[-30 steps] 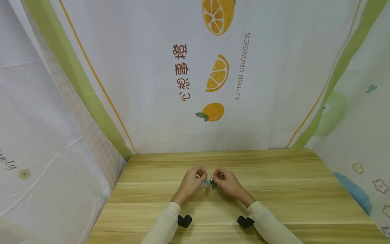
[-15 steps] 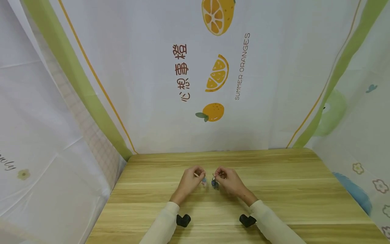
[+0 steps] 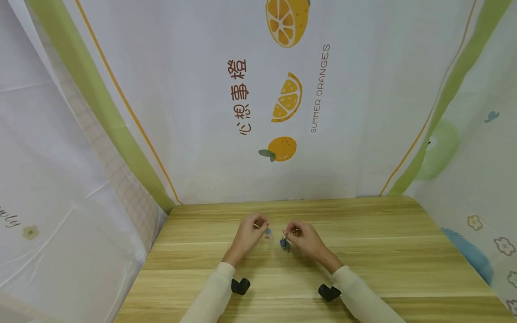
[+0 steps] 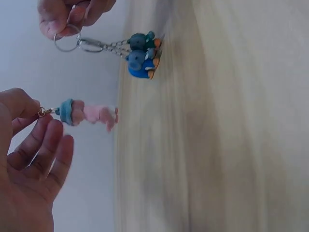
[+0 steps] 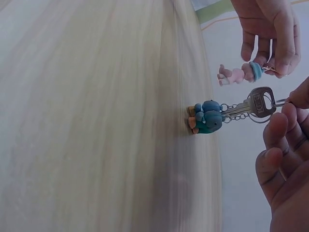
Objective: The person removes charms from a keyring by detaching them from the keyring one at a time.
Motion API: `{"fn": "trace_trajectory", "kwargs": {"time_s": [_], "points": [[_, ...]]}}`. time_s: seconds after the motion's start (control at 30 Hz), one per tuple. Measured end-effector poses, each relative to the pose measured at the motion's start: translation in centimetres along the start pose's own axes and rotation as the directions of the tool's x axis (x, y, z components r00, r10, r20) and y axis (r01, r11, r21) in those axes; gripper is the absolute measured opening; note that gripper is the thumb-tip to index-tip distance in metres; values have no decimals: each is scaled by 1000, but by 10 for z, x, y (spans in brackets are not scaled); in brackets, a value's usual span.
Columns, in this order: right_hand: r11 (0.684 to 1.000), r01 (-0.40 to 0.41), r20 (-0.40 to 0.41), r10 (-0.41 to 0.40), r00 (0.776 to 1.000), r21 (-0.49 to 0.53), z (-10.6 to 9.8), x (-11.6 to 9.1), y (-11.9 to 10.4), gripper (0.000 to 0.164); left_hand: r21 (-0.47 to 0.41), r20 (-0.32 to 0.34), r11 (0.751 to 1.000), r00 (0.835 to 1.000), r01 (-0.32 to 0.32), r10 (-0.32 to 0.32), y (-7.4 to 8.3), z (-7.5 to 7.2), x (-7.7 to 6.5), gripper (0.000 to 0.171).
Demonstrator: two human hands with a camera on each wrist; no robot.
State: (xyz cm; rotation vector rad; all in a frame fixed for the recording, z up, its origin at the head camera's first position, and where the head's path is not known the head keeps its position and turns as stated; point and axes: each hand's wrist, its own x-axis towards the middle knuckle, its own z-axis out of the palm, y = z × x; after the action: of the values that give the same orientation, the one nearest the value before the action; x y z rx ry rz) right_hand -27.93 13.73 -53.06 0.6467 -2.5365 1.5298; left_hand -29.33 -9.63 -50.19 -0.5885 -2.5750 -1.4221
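Note:
My left hand (image 3: 248, 235) pinches the small metal clasp of a figurine charm between thumb and forefinger, its other fingers loosely spread. The charm is a pink figurine (image 4: 94, 113) with a teal hat, hanging clear of the table. To its right, my right hand (image 3: 307, 240) pinches a key ring (image 4: 66, 51). From that ring hang a silver key (image 5: 260, 102) and two elephant figurines on short chains, one in blue (image 4: 138, 66) and one in green (image 4: 139, 41). A gap separates the pink charm from the key bunch.
Both hands are above a wood-grain table (image 3: 383, 260). A white curtain (image 3: 194, 112) printed with oranges hangs behind its far edge. Black wrist-camera mounts (image 3: 241, 286) stick out inward from both sleeves.
My left hand has moved left and slightly away with the pink charm, widening the gap. The right hand has shifted slightly right, and the elephants on its ring have turned.

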Motion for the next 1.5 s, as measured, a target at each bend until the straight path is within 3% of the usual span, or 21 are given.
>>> {"fn": "trace_trajectory", "kwargs": {"time_s": [0.2,0.3,0.57,0.8,1.5], "points": [[1000,-11,-10,11,1000,-10,0,-1,1,8,-33,-7,997,998,65,-65,-2,-8,5,11],[1000,-7,-12,7,1000,-12,-1,-1,1,8,8,-26,998,998,62,-61,-5,-12,10,10],[1000,-6,-21,5,1000,-14,-2,-1,1,8,9,-56,1000,998,30,-29,-12,-23,18,10],[1000,7,-18,-7,1000,1,-2,0,2,7,-7,-84,997,993,81,-81,-22,-33,24,10],[1000,-30,-31,29,999,-10,-1,2,-4,8,-43,-166,983,969,177,-181,-50,-50,21,18]]}}
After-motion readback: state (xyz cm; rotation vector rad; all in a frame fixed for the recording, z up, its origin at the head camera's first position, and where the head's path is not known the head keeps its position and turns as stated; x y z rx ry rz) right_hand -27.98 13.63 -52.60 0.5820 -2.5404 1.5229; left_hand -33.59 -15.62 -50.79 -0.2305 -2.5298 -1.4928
